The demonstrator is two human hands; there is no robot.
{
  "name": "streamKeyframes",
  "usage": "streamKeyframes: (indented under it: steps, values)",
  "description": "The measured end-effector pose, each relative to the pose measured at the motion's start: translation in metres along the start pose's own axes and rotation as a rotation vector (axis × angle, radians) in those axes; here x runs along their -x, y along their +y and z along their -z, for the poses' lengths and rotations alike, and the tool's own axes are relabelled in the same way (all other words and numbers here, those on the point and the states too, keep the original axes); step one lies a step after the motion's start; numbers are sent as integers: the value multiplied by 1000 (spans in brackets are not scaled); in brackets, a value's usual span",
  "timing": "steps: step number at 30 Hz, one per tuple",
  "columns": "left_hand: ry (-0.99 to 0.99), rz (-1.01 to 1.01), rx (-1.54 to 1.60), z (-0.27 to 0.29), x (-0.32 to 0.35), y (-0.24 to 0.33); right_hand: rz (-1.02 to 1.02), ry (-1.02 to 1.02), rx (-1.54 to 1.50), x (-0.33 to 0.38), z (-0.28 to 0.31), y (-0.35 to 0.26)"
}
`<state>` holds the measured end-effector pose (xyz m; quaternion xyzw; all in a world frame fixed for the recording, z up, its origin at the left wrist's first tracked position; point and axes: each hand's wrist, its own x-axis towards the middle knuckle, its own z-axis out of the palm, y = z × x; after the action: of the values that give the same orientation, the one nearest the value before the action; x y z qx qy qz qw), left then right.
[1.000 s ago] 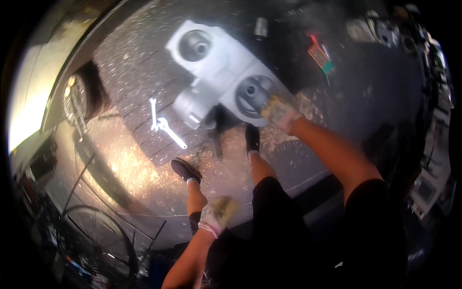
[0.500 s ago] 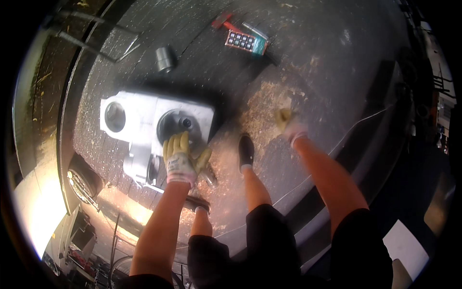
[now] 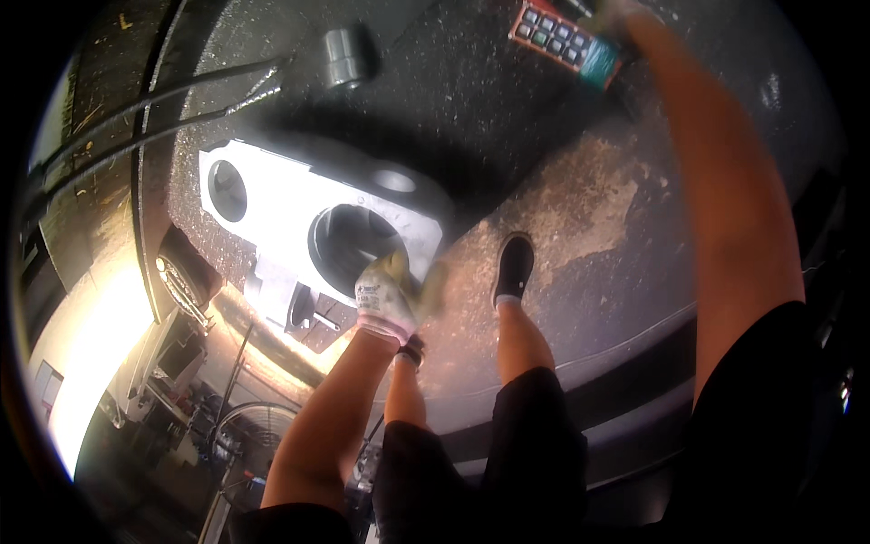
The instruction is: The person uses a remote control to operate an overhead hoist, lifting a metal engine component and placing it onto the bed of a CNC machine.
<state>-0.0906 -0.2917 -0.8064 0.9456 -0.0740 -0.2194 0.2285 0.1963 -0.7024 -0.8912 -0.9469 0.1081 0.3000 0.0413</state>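
small dark printing marked the pale back of the glove (image 3: 373,288) on the left hand (image 3: 388,292). the grey metal casting (image 3: 276,195) lay on the floor (image 3: 494,136), just past that hand, at ten to eleven o'clock from it, and well apart from the right hand (image 3: 621,14), at eight o'clock. the left hand was loosely spread, its blurred thumb away from the fingers, at the five o'clock edge of the casting's large round opening (image 3: 337,243); contact could not be told. the right hand was blurred beside an orange-and-teal case (image 3: 560,41), which sat at eight o'clock from it; its grip could not be told.
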Motion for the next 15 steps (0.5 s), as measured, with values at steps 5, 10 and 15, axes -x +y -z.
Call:
streamKeyframes:
  steps: [5,10,15]
  values:
    - [149,-450,-251,-34,22,-59,-150,307,-55,-16,-12,38]
    - [283,-775,-353,-14,0,-31,-181,363,-930,71,-29,118]
    - [475,-825,-577,-12,5,-25,-201,323,-2127,235,-96,153]
